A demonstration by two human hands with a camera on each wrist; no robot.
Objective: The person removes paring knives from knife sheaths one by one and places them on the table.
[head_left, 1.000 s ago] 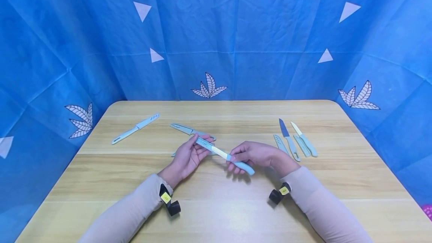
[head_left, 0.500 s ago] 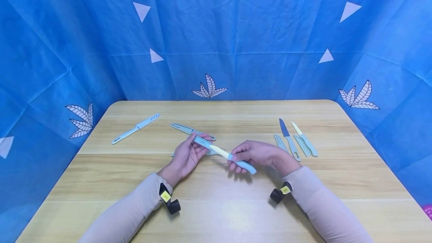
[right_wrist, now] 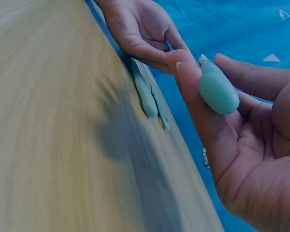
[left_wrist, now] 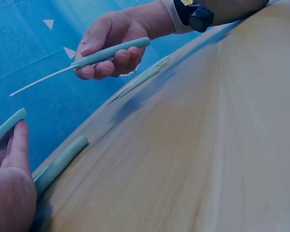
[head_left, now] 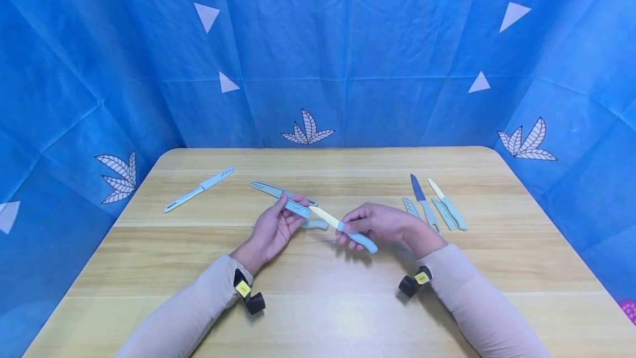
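1. Blue cloth, printed with white triangles and leaves, is hung beyond both hands; beneath them a wooden tabletop is seen.
2. By the right hand, the handle of a pale-bladed knife is pinched between thumb and fingers, above the tabletop, with the blade directed at the left hand.
3. By the left hand, a light blue sheath is held between thumb and fingers.
4. Between the hands, the blade is shown bare; from the left wrist, a small gap is seen between its tip and the sheath.
5. Below the left fingertips, a second handle is rested on the tabletop, partly hidden.
6. Just beyond the left hand, a sheathed knife is laid; farther left, another covered knife.
7. Right of the right hand, a blue-bladed knife and a yellowish-bladed knife are laid, each beside an empty cover.
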